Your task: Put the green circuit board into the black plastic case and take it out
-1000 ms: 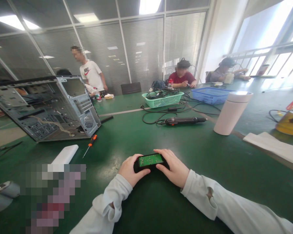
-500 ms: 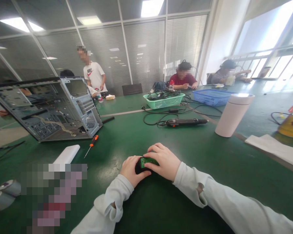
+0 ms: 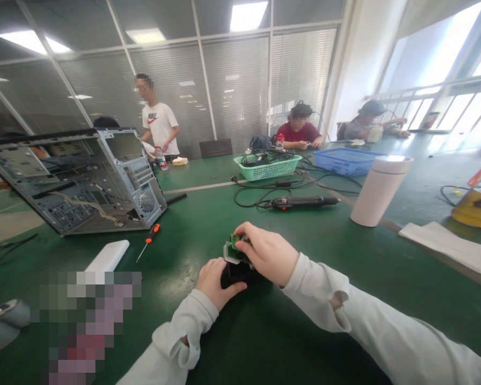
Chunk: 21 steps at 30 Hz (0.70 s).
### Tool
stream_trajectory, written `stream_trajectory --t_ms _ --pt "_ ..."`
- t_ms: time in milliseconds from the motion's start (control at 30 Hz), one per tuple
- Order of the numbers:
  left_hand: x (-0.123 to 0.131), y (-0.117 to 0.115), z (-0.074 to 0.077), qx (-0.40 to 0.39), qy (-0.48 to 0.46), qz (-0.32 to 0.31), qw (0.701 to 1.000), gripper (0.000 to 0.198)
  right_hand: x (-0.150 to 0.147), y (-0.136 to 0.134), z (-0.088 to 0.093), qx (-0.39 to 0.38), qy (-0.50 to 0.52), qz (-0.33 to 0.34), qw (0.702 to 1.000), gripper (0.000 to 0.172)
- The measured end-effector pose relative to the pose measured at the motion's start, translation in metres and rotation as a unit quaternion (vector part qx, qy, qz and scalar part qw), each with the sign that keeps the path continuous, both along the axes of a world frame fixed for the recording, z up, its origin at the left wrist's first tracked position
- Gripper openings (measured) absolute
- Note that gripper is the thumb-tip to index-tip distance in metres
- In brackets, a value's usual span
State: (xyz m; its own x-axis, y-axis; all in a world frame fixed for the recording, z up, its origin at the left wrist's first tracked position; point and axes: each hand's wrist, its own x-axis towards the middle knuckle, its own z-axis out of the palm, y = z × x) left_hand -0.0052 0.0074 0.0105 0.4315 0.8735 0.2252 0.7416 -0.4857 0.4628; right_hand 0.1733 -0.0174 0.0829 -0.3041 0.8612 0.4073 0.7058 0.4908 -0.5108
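My left hand [image 3: 216, 284] grips the left end of a small black casing [image 3: 240, 272] low over the green table, thumb along its near side. Above the casing, my right hand [image 3: 270, 251] pinches a green circuit board [image 3: 234, 241] between thumb and fingers. A pale grey flat piece [image 3: 231, 253] shows just under the board, tilted up from the casing. My right palm and fingers hide the right part of the board and of the casing.
An open computer case [image 3: 116, 182] stands at the left, with an orange-handled screwdriver [image 3: 149, 240] before it. A black electric screwdriver [image 3: 302, 202] lies ahead, near a green basket [image 3: 268, 168] of cables. A pinkish tumbler [image 3: 380, 192] stands right. Several people sit or stand beyond.
My right hand has lifted the circuit board up out of the black casing, tilting it. My left hand still holds the casing. The standing person has shifted slightly right.
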Motion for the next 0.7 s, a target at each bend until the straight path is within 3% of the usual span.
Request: stream_trajectory --t_ms 67,133,267,333,400,467,700 --pt "0.000 -0.001 0.002 -0.007 -0.001 -0.004 1.000 0.042 0.001 0.002 0.003 -0.038 0.131 -0.019 0.991 0.007" --pt "0.001 -0.001 0.003 -0.015 0.003 -0.005 1.000 0.044 -0.002 0.003 0.004 -0.142 0.280 -0.033 0.949 0.006" --pt "0.000 0.000 0.000 -0.020 0.008 -0.001 1.000 0.044 -0.011 0.004 0.001 -0.395 0.509 -0.009 0.765 0.017" --pt "-0.001 0.001 -0.004 -0.011 0.002 -0.004 1.000 0.043 -0.012 0.004 0.000 -0.465 0.561 -0.002 0.685 0.025" --pt "-0.002 0.003 -0.009 0.003 -0.004 -0.007 1.000 0.043 -0.011 0.005 -0.001 -0.508 0.593 0.006 0.625 0.036" --pt "-0.003 0.005 -0.013 0.011 -0.004 -0.007 1.000 0.044 -0.009 0.006 0.000 -0.521 0.618 0.020 0.589 0.043" --pt "-0.004 0.005 -0.016 0.016 0.002 -0.016 1.000 0.043 -0.004 0.006 0.011 -0.543 0.649 0.005 0.532 0.036"
